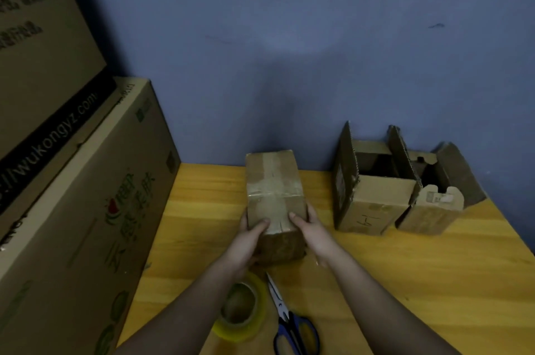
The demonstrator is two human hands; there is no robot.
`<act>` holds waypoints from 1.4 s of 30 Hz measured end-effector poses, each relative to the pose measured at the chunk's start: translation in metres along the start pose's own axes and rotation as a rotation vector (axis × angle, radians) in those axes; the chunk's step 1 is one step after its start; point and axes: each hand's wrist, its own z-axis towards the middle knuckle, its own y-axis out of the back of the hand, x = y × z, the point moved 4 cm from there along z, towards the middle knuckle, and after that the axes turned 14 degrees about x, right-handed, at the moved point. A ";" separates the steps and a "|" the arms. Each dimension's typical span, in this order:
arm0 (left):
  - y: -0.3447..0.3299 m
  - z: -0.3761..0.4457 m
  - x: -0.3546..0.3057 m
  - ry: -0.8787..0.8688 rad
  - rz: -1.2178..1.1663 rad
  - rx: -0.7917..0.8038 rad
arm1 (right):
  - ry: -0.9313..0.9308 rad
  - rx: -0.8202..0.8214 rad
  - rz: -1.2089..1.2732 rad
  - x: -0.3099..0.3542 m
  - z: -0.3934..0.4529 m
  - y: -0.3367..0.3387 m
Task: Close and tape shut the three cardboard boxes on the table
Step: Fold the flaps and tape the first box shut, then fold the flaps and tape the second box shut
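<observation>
A closed cardboard box (273,180) with tape crossing its top stands in the middle of the wooden table (405,267). My left hand (249,241) grips its near left corner, thumb on top. My right hand (314,231) holds the near right corner the same way. Two open boxes stand at the back right: one marked "H-H" (373,201) with its flaps upright, and a smaller one (431,204) beside it, flaps also up. A roll of yellowish clear tape (241,308) lies near the front edge, partly under my left forearm. Blue-handled scissors (289,322) lie just right of the roll.
Large printed cartons (72,195) are stacked along the table's left side, rising above it. A blue wall (289,50) runs right behind the table. The table's right edge (509,227) slants down past the open boxes.
</observation>
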 end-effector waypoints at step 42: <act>0.114 0.024 -0.040 0.220 0.234 -0.259 | -0.127 -0.079 -0.383 0.015 0.115 -0.092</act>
